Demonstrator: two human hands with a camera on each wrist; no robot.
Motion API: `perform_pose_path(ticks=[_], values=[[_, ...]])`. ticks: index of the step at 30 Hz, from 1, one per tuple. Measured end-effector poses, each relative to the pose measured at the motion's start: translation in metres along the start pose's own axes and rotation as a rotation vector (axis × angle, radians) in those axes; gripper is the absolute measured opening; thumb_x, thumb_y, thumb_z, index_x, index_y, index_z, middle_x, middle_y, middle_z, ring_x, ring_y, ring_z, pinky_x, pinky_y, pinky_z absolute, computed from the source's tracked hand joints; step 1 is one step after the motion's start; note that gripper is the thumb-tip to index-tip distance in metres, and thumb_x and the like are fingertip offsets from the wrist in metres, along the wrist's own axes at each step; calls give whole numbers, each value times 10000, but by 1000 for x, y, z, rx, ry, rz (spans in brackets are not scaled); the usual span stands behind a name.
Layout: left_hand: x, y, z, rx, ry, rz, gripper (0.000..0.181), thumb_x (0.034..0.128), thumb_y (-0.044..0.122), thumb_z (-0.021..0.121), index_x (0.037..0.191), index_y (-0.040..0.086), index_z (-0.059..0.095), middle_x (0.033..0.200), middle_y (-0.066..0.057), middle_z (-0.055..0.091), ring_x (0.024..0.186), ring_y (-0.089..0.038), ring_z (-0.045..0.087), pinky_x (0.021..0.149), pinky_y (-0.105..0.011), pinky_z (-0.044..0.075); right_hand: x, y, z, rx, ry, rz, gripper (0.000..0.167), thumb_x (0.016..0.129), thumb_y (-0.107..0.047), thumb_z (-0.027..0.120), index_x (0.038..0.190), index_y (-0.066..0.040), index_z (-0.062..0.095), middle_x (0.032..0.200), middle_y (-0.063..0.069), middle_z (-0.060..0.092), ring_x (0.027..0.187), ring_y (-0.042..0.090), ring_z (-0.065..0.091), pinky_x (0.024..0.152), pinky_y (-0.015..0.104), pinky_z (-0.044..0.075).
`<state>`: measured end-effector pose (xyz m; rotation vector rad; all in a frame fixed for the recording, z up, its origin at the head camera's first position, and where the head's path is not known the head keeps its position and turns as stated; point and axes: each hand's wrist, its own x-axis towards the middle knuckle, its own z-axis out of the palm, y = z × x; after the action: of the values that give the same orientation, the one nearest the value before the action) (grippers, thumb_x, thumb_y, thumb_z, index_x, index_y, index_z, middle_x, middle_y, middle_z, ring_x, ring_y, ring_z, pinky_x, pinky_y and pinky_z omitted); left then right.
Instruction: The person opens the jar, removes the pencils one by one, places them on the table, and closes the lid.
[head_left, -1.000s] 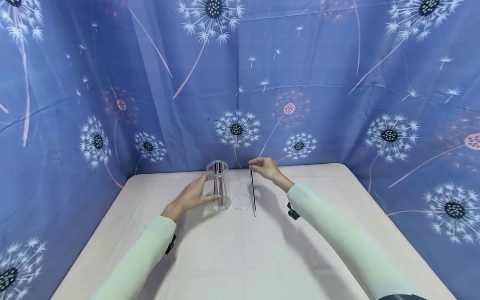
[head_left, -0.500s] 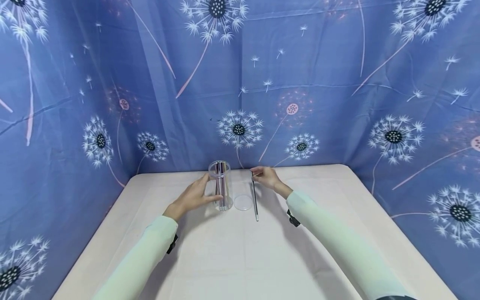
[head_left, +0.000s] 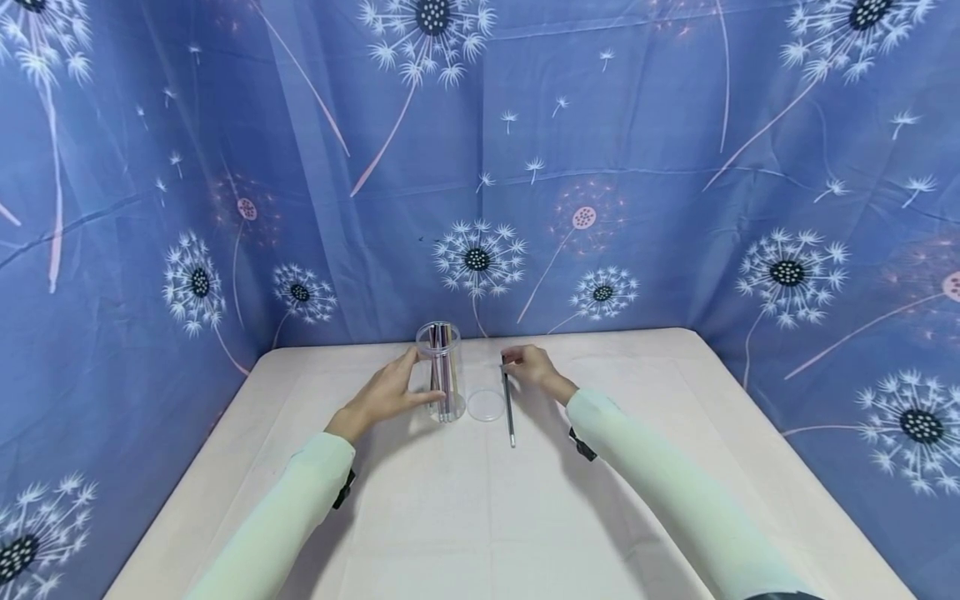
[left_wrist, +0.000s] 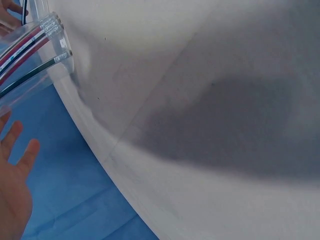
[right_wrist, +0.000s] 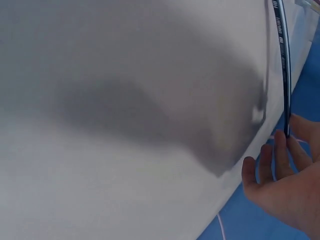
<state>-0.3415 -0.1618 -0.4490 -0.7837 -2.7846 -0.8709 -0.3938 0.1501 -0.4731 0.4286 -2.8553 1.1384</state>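
A clear cylindrical container (head_left: 457, 367) stands upright near the back of the table, with several pencils (head_left: 442, 379) of dark, red and other colours standing in it. My left hand (head_left: 386, 392) holds it from the left, thumb across the front and forefinger at the far side; in the left wrist view the other fingers (left_wrist: 26, 159) spread apart. To the right, my right hand (head_left: 531, 367) pinches a dark pencil (head_left: 510, 417) near its upper end, thumb against fingertips. The pencil slants down, with its pale end nearest me. Between container and pencil lies a clear round lid (head_left: 486, 406).
A pale cloth covers the table (head_left: 450, 517). Close behind its back edge hangs a blue curtain (head_left: 405, 250) with dandelion prints, which also runs down both sides. Both forearms cast shadows on the cloth.
My right hand has come lower and toward me, and the pencil's pale end has moved nearer to me. The left hand stays at the container.
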Motion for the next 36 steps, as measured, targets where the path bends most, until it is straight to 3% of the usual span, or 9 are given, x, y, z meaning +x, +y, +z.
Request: perform_pose_path(ticks=[10,19,31,36], values=[[1,-3,0,-20,-3,13,991,825,602,809,1593,230,304,1526,-117,534,1381,-401,518,1139,-602,431,-3,1,8,-39,-44,29,334,962,-73,726,1281,20,695,1167,166,751,1087,303,715,1016,394,564],[1,-1,-1,-25,-10,0,974,823,592,813,1579,226,321,1539,-119,519,1394,-398,506,1151,-600,418,-6,0,14,-68,-54,50,327,970,-82,723,1284,7,699,1185,145,749,1086,271,718,882,304,613],[1,-2,1,-32,-10,10,1000,828,571,824,1595,198,301,1529,-129,528,1381,-407,515,1147,-614,415,-7,3,14,-72,-54,40,342,958,-80,730,1285,14,694,1187,148,749,1086,275,718,933,341,601],[1,-2,0,-36,-10,4,970,826,578,822,1573,200,332,1511,-117,546,1372,-407,525,1151,-592,421,-7,3,11,-24,-65,53,366,963,-77,724,1313,19,672,1222,161,734,1136,301,698,1018,386,567]])
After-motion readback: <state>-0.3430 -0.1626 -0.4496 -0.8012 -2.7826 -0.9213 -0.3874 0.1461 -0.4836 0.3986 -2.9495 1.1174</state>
